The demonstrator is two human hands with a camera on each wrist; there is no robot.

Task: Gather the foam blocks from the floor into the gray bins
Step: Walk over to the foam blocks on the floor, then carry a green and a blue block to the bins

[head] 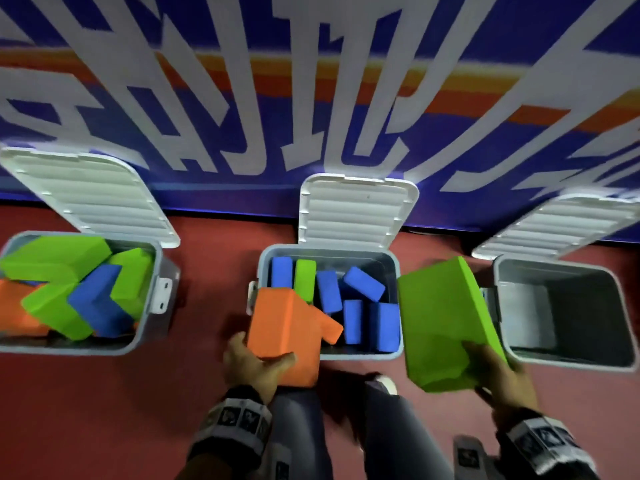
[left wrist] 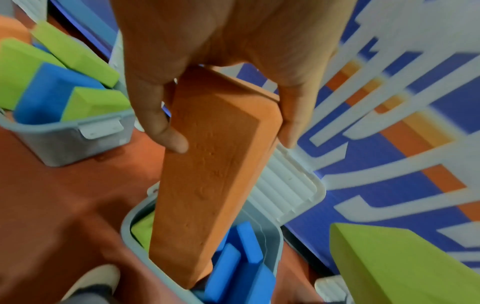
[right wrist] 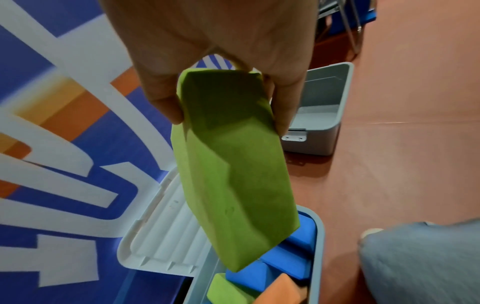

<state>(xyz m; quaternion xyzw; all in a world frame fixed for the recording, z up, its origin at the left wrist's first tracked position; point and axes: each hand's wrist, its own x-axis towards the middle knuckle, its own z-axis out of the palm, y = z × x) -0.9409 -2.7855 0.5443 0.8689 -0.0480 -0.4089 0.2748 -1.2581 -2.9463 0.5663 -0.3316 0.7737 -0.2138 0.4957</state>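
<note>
Fingers (left wrist: pixel 166 131) of left hand (head: pixel 254 367) clasp orange block (head: pixel 287 327); right hand (head: pixel 498 372) clasps green block (head: pixel 446 323).

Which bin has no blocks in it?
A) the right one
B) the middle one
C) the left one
A: the right bin shows only its bare gray inside, while the left bin and the middle bin both hold colored blocks.
</note>
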